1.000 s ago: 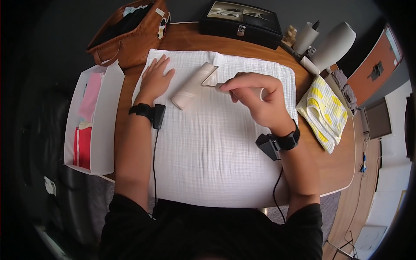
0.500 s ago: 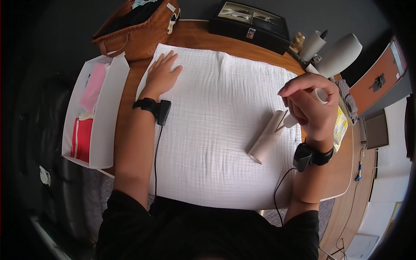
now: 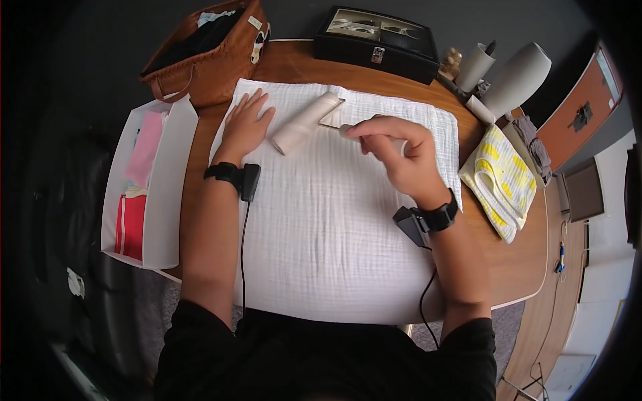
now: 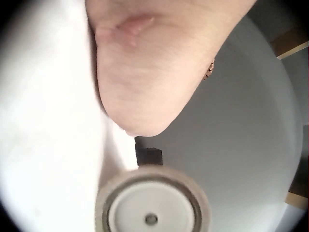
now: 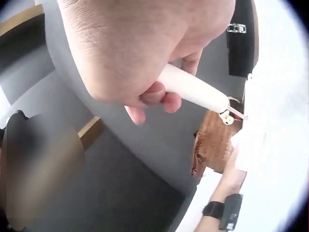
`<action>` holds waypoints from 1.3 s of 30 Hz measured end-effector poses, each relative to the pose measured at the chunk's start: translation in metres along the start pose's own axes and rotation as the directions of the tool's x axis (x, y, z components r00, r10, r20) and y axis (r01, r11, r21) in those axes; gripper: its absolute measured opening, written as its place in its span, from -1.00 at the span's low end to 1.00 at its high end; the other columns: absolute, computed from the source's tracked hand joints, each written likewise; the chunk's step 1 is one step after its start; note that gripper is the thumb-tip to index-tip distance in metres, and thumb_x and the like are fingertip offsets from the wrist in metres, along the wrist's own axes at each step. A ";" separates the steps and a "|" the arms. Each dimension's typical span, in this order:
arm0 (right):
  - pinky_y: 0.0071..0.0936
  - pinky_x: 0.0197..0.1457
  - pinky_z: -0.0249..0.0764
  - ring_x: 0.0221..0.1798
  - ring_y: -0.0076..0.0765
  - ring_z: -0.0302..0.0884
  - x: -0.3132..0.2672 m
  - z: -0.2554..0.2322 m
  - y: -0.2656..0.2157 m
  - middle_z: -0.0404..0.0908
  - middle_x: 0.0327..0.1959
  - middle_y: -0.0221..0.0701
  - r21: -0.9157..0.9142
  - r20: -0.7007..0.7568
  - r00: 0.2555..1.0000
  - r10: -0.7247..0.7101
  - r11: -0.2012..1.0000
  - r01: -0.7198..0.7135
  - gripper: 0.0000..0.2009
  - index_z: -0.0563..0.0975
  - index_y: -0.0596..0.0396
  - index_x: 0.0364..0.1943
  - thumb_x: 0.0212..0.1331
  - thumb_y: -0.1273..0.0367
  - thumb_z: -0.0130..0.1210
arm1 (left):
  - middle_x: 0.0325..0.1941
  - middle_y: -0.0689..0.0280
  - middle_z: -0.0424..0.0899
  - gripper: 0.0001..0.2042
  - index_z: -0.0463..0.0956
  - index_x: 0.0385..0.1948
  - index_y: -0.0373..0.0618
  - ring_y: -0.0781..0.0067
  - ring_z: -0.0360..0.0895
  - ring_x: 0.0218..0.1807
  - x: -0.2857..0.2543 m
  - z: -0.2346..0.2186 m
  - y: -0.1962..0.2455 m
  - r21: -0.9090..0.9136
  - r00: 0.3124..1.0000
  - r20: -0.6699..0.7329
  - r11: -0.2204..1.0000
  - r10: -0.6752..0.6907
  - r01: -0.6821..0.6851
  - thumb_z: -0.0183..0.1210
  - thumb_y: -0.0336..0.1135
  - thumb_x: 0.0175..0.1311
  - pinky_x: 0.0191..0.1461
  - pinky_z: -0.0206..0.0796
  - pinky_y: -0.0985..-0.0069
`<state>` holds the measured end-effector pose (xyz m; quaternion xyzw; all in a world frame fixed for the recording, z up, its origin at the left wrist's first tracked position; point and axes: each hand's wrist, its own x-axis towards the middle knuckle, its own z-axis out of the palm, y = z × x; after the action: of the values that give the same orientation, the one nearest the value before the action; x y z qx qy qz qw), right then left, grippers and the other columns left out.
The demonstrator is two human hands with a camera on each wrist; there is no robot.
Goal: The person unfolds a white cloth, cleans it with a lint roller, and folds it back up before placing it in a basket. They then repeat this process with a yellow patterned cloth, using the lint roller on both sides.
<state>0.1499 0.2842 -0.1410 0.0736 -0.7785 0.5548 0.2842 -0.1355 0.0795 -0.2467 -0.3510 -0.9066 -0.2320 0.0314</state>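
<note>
A white crinkled cloth (image 3: 334, 234) lies spread on the table. The left hand (image 3: 244, 128) rests flat on its upper left corner, fingers spread. In the head view the right hand (image 3: 406, 152) grips the handle of a lint roller, whose pale cylinder (image 3: 305, 124) lies slanted on the upper part of the cloth, right of the left hand without touching it. The right wrist view shows fingers curled round the white handle (image 5: 195, 92). At the bottom of the left wrist view a round pale disc (image 4: 151, 208) appears close up, below the left hand (image 4: 145, 72).
A white box (image 3: 172, 194) with folded pink and red fabric stands left, below a brown basket (image 3: 221, 60). Behind the cloth is a black glasses case (image 3: 374, 57). A yellow-and-white folded cloth (image 3: 498, 177) and a grey-white vase (image 3: 518, 80) are on the right.
Half a second ago the roller was at the cloth's right side; the right hand has brought it back up and left, near where it was a second ago. The left hand stays on the corner.
</note>
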 end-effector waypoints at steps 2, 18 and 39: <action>-0.56 -0.18 0.57 -0.29 -0.57 0.64 0.000 -0.013 -0.021 0.81 -0.27 -0.40 -0.013 0.018 1.000 0.023 1.000 -0.022 -0.77 0.83 0.14 -0.09 0.45 0.57 0.13 | 0.79 0.41 0.21 -0.41 0.40 0.59 0.11 0.28 -0.02 0.82 -0.001 -0.001 0.000 -0.003 1.000 0.019 1.000 -0.002 0.002 0.05 0.10 0.62 0.84 -0.24 0.19; -0.65 -0.52 0.29 -0.59 -0.68 0.38 -0.006 -0.043 -0.069 0.67 -0.48 -0.44 0.116 -0.097 0.994 -0.041 0.992 0.052 -0.77 0.79 0.28 -0.20 0.36 0.66 0.07 | 0.79 0.40 0.21 -0.41 0.41 0.58 0.08 0.28 -0.01 0.82 0.000 0.000 0.002 0.025 1.000 0.009 1.000 -0.017 0.017 0.06 0.10 0.62 0.83 -0.21 0.20; -0.45 0.09 0.53 -0.19 -0.43 0.62 -0.008 0.023 -0.060 0.72 -0.23 -0.41 -0.114 0.192 0.981 0.020 0.994 0.002 -0.77 0.79 0.11 -0.05 0.29 0.63 0.25 | 0.12 0.20 0.75 -0.66 0.65 0.07 -0.12 0.15 0.69 0.16 -0.051 -0.011 0.148 -0.509 0.630 -0.168 0.481 0.758 -0.714 0.37 -0.42 0.24 0.27 0.54 0.30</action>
<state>0.1738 0.2395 -0.1012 0.1072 -0.8328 0.5014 0.2088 -0.0020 0.1389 -0.1888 -0.7080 -0.5662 -0.4220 -0.0068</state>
